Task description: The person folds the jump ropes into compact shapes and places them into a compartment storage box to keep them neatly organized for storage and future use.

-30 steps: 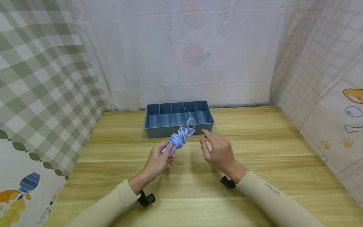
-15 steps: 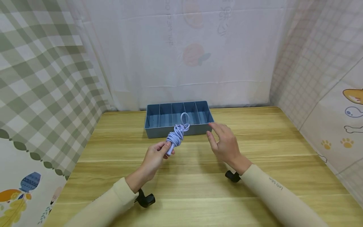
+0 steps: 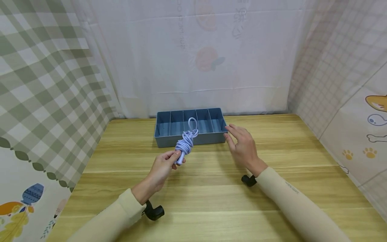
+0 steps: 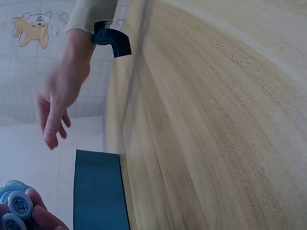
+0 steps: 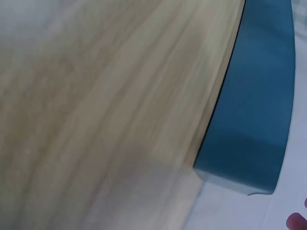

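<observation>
A wound-up lavender jump rope [image 3: 185,142] is in my left hand [image 3: 161,168], gripped by its handles between thumb and fingers. A loop of the rope sticks up from the far end and overlaps the blue divided box [image 3: 193,138] in the head view. In the left wrist view, the round ends of two handles [image 4: 20,204] show beside the fingers. My right hand [image 3: 243,148] hovers near the box's right front corner, fingers spread and holding nothing. Only fingertips [image 5: 296,222] of it appear in the right wrist view.
The box stands at the back of the wooden table [image 3: 205,198], its several compartments facing up. A white printed curtain [image 3: 251,67] hangs behind it, with a checked cloth [image 3: 57,77] on the left and a printed sheet on the right.
My left hand has drawn slightly back and left, turning the jump rope more upright. My right hand has moved right and forward toward the box's corner.
</observation>
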